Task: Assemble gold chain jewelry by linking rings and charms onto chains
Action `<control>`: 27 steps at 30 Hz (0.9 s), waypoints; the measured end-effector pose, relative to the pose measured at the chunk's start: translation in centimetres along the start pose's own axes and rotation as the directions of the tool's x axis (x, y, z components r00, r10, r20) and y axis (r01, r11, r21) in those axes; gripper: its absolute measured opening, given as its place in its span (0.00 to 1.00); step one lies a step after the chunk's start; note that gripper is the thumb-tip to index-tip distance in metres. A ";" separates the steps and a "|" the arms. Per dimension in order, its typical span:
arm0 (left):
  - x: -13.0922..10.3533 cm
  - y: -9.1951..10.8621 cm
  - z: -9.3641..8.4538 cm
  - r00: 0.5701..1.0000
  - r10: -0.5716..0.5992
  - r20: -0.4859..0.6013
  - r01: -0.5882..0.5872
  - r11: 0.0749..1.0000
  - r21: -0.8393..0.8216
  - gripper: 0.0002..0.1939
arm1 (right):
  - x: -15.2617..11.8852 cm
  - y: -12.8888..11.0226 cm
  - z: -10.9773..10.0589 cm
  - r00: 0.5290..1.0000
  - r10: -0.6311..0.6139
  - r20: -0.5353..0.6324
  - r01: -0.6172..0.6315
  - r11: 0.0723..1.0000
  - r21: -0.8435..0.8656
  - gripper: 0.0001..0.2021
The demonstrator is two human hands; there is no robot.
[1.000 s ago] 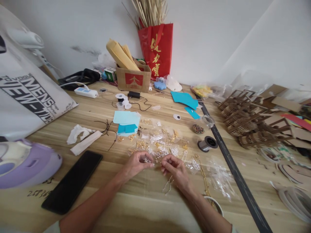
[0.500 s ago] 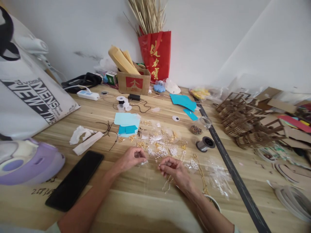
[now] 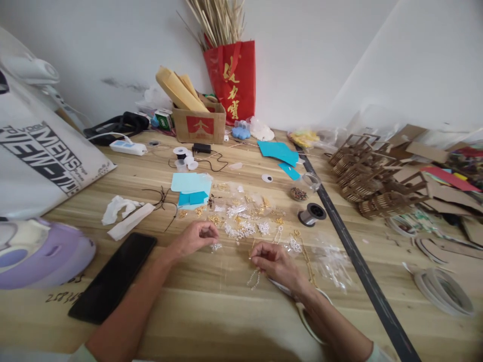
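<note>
Head view: shows both hands low over the wooden table [image 3: 204, 327], apart from each other. At left hand [image 3: 194, 236], can see fingers curled and thumb bent toward forefinger, with narrow opening at most; cannot tell about any hold. Just below these fingertips, shows small clear packet of silvery pieces [image 3: 216, 247]; cannot tell if touching or only near. At right hand [image 3: 275, 264], can see thumb and forefinger together in a fine pinch; cannot tell about anything between, too small for seeing. Just below this hand, shows pale beaded chain [image 3: 253, 280] in a loop, upper part hidden by the hand.

Beyond both hands, shows silvery beads [image 3: 243, 230] in a loose heap, with gold pieces [image 3: 215, 220] beside. To the right of right hand, shows gold chain [image 3: 308, 261], then clear plastic bags [image 3: 334, 266], with wire spool [image 3: 312, 215] farther back. Near left forearm, shows black phone [image 3: 113, 276] lying flat. Against the wall, shows red bag [image 3: 245, 85] beside cardboard box [image 3: 199, 123].
</note>
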State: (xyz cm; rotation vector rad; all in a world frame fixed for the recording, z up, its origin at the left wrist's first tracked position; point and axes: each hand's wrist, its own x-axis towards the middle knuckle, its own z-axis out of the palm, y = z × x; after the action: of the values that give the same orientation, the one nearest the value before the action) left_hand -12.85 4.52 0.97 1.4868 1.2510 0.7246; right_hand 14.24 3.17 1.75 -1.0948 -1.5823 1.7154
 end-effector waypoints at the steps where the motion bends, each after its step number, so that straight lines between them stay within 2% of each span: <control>1: 0.0 -0.1 0.1 1.000 -0.001 -0.008 0.001 1.000 0.004 0.09 | -0.2 0.2 -0.3 1.000 -0.004 0.011 0.004 1.000 -0.028 0.14; 7: 0.0 -0.3 0.4 0.997 0.041 -0.063 -0.029 0.983 0.179 0.07 | -1.4 1.1 -1.6 0.999 -0.023 0.038 0.029 0.988 -0.155 0.10; 13: -0.5 1.0 0.9 0.989 0.065 -0.132 -0.003 0.906 0.424 0.06 | -2.6 1.2 -1.7 0.999 -0.039 0.026 0.045 0.948 -0.316 0.05; 17: -0.6 1.7 1.1 0.987 0.109 -0.115 -0.032 0.848 0.529 0.07 | -3.3 0.8 -1.8 0.994 -0.085 0.073 0.108 0.906 -0.410 0.04; 22: -0.6 2.1 0.8 0.969 0.192 -0.156 -0.073 0.825 0.561 0.06 | -3.6 0.4 -1.6 0.988 -0.125 0.091 0.152 0.877 -0.455 0.04; 25: -0.8 2.5 1.0 0.947 0.228 -0.228 -0.077 0.847 0.526 0.04 | -3.8 0.6 -1.1 0.988 -0.127 0.085 0.152 0.880 -0.451 0.04; 27: -0.9 3.1 1.6 0.955 0.210 -0.210 -0.092 0.881 0.463 0.05 | -3.8 0.8 -0.9 0.991 -0.112 0.078 0.135 0.894 -0.427 0.04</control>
State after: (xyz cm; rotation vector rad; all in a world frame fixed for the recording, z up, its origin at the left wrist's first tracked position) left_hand -10.61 3.29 3.57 1.9340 1.5883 0.7826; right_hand 17.02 0.33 1.70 -1.1269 -2.0842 1.3499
